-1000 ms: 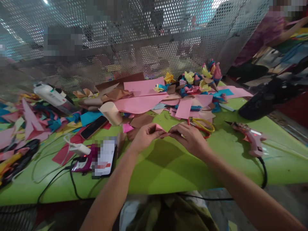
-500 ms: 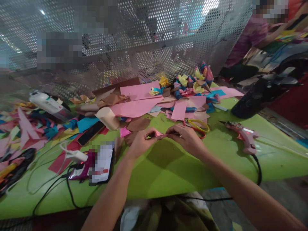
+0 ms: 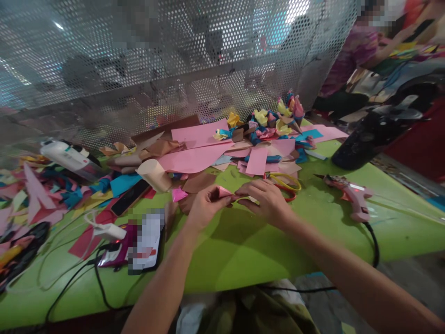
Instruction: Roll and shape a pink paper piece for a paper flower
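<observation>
One green counter (image 3: 215, 264) is laid out with everything, and it has been shifted only slightly in view since half a second ago. Above its middle, pink paper (image 3: 224, 191) is kept grasped by the left hand (image 3: 208, 204), while the right hand (image 3: 267, 199) has been loosened, its thumb parted farther from its fingers; whether the paper's narrow end is pinched there cannot be told. More of the paper's face is now shown, so the fold seems to be under adjustment. Open room is left between the hands and the front edge. Toward the back edge, reach is limited by scraps (image 3: 257, 160). The back right corner is taken by a bottle (image 3: 361, 144), the right side by a glue gun (image 3: 352, 195), nozzle turned inward, and the front left by a phone (image 3: 148, 241). Just beyond the right hand, scissors (image 3: 298, 186) are partly hidden.
</observation>
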The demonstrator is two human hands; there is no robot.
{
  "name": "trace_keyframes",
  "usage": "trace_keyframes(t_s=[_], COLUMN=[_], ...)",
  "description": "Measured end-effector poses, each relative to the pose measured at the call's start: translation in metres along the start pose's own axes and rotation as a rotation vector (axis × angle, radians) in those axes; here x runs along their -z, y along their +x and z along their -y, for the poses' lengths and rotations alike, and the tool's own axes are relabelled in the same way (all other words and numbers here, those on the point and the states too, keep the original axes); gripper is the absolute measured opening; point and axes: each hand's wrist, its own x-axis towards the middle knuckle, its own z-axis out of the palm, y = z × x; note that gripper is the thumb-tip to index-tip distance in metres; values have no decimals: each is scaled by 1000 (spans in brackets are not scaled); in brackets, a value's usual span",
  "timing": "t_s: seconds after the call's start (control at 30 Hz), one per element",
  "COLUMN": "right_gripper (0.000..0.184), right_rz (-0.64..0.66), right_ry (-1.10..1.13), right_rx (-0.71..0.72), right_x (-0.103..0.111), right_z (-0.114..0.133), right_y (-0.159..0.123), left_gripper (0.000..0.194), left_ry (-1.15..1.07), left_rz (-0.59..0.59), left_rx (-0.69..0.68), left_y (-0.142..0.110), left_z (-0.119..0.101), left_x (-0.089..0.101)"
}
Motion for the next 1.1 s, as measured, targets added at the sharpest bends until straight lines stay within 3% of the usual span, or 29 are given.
trace_keyframes(t_s=[0.27,0.47,0.87,1.1], right_gripper=[23,25,24,18], right_rz=[0,6,84,140], right_ry=[-91,-119,-68,0], right_rx=[27,27,-58,-142], right_x=[1,0,0,1], right_z=[-3,-2,-4,-4], right_y=[0,-1,-1,0], left_gripper=[30,28,25,23], left_ry=[-97,49,-1,128], left_rz=[43,27,38,77], left_rx=[74,18,2,-47], left_y=[0,1,2,0], left_z=[0,3,6,3], left_x=[-1,2,4,7])
